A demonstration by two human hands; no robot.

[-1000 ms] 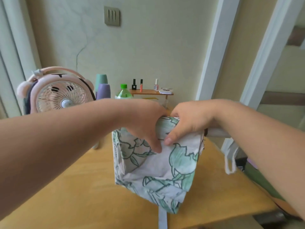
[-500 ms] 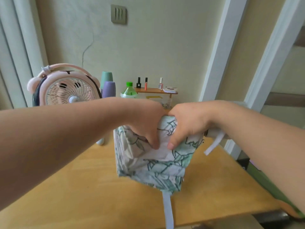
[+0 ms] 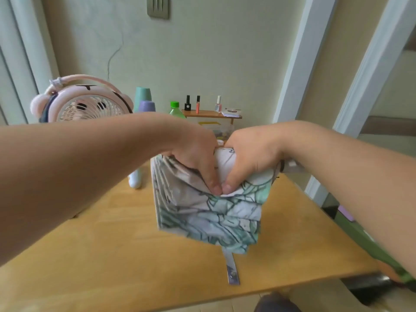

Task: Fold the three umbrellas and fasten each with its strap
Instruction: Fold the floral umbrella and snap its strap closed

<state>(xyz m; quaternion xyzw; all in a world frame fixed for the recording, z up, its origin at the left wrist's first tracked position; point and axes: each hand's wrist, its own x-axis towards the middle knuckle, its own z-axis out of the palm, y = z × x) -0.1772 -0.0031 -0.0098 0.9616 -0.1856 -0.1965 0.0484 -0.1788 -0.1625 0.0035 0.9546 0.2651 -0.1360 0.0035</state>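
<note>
A white umbrella with a green leaf print [image 3: 209, 212] is held above the wooden table [image 3: 101, 255], its shaft lying roughly sideways. My left hand [image 3: 195, 156] grips the left part of the bundled cloth. My right hand [image 3: 249, 158] grips the rolled part beside it, and the two thumbs meet on the fabric. Loose pleats hang below both hands. The umbrella's pale strap [image 3: 231, 270] with a metal snap dangles from the bottom edge. Part of its white handle [image 3: 292, 167] shows behind my right wrist. No other umbrella is clearly visible.
A pink desk fan [image 3: 83, 102] stands at the back left. Beside it are a teal cup [image 3: 143, 94], a purple cup [image 3: 146, 106] and a green-capped bottle [image 3: 176, 110]. A small wooden shelf [image 3: 211, 113] holds nail polish bottles. A white object [image 3: 135, 180] stands on the table.
The hanging cloth has been gathered up tighter and shorter under my hands. My thumbs have moved together until they touch. The strap now hangs straight down with its snap showing.
</note>
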